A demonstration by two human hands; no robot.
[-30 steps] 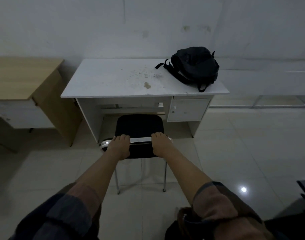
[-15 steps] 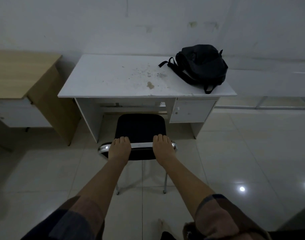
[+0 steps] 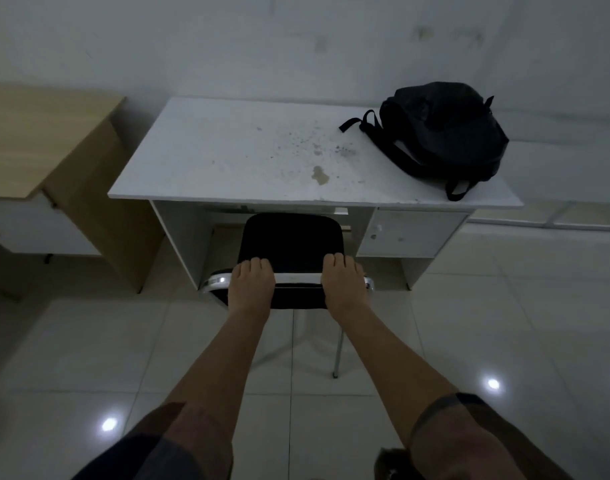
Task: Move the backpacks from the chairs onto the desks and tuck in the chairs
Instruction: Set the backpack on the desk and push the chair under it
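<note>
A black backpack (image 3: 445, 133) lies on the right end of the white desk (image 3: 234, 161), its straps trailing toward the front edge. A black chair (image 3: 291, 242) with a chrome frame stands at the desk's knee opening, its seat front just under the desk edge. My left hand (image 3: 251, 284) and my right hand (image 3: 345, 282) both grip the top of the chair's backrest, side by side, fingers curled over it toward the desk.
A wooden desk (image 3: 43, 140) stands to the left, close beside the white one. The white desk has a drawer unit (image 3: 412, 233) on its right. A wall runs behind both desks. Glossy tiled floor (image 3: 504, 306) spreads to the right and behind the chair.
The chair has slid forward toward the desk, its seat now reaching under the desk edge. Both hands stay on the backrest, and I have come closer to the desk.
</note>
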